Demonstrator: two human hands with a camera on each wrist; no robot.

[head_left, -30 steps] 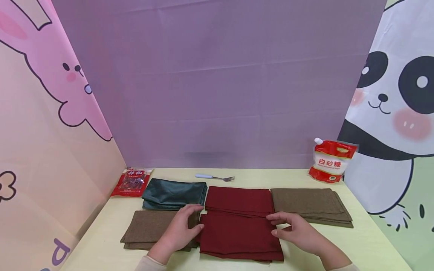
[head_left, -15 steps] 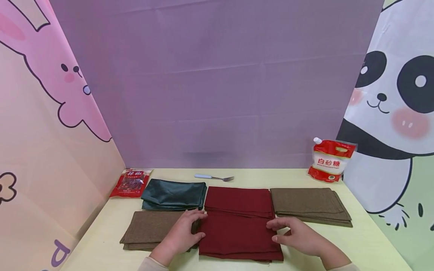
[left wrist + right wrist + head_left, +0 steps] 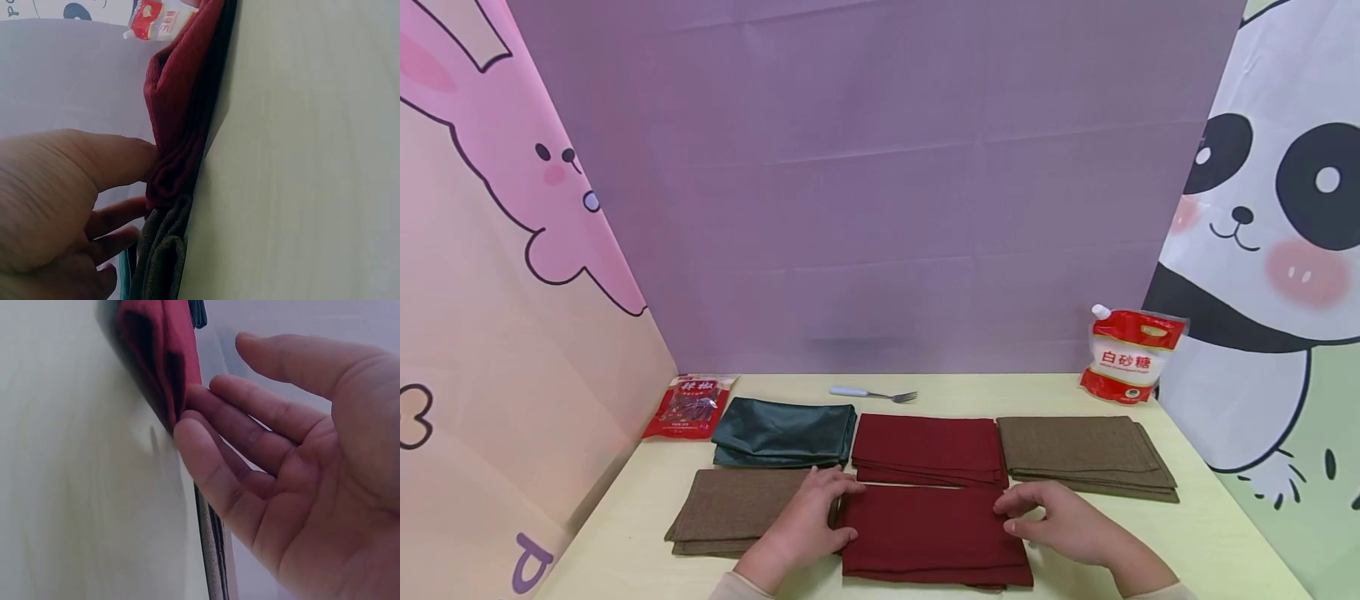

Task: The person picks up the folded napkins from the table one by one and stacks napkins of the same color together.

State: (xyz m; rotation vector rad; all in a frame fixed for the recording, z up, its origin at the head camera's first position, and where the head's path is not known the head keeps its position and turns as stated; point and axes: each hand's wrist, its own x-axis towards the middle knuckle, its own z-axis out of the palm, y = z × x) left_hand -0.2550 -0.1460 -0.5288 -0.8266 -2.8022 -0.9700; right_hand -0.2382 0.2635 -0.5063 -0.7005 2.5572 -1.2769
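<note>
Touching a folded dark-red cloth (image 3: pixel 936 533) at lower centre, the left hand (image 3: pixel 803 525) and right hand (image 3: pixel 1063 523) flank it, fingers loosely spread.

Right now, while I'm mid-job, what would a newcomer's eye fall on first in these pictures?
Probably the near dark-red folded cloth, front and center between the left hand and the right hand, with a second dark-red folded cloth just behind it. Next, likely the big printed panda along the head view's right side, and the red-and-white sugar pouch standing at the far right of the table.
</note>
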